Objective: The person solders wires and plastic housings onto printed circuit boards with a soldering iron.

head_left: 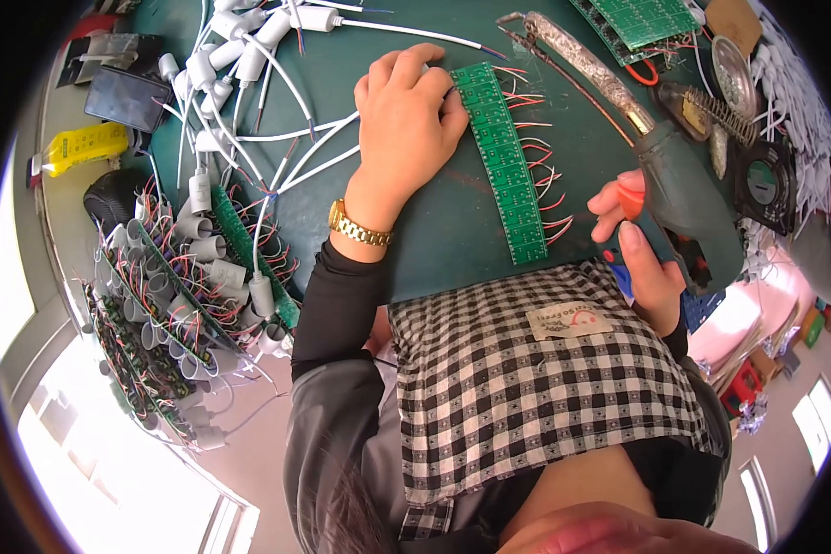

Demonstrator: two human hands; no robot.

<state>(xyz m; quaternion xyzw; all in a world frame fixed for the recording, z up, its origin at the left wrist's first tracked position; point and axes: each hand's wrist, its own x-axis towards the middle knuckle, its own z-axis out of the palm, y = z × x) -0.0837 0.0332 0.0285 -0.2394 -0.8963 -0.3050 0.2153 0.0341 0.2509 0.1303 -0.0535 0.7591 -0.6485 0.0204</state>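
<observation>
A long green circuit board strip (503, 166) lies on the dark green work mat, with short red and white wires sticking out along its right edge. My left hand (406, 120), a gold watch on its wrist, has its fingers curled at the strip's upper left end; the thumb rests against the board's edge and some fingertips are hidden. To the right, my right hand (651, 272) is wrapped round the handle of a grey soldering gun (688, 189), fingers by its orange-red trigger (631, 198). The gun's metal barrel points up and left, its tip beyond the board.
White cables with white cylindrical ends (235, 55) spread over the upper left. Stacked boards with grey sockets (180, 295) stand at the left, near a yellow bottle (85, 150) and a phone (127, 98). More green boards (642, 20), a spring (729, 120) and a black fan (764, 185) lie right.
</observation>
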